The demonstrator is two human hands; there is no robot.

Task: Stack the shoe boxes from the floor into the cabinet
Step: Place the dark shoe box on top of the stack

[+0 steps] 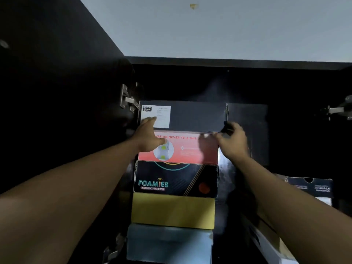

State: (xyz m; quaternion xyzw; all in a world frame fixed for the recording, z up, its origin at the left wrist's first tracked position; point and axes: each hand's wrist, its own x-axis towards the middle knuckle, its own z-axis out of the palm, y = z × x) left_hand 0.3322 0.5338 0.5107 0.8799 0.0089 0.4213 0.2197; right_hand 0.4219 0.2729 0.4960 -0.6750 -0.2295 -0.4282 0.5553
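A stack of shoe boxes stands inside the dark cabinet (228, 64). On top is a black box (196, 116) with a white label. Below it come a red box (190, 151), a black Foamies Skechers box (175, 180), a yellow box (172, 211) and a pale blue box (169, 242). My left hand (149, 137) lies flat with fingers apart against the black box's lower left front, over the label. My right hand (233, 141) curls its fingers around that box's lower right corner.
Another dark box side (247, 130) stands behind and to the right of the stack. A black sandal box (310, 186) lies lower right. Metal hinges (127, 101) (337, 110) sit on both open door sides. The ceiling is above.
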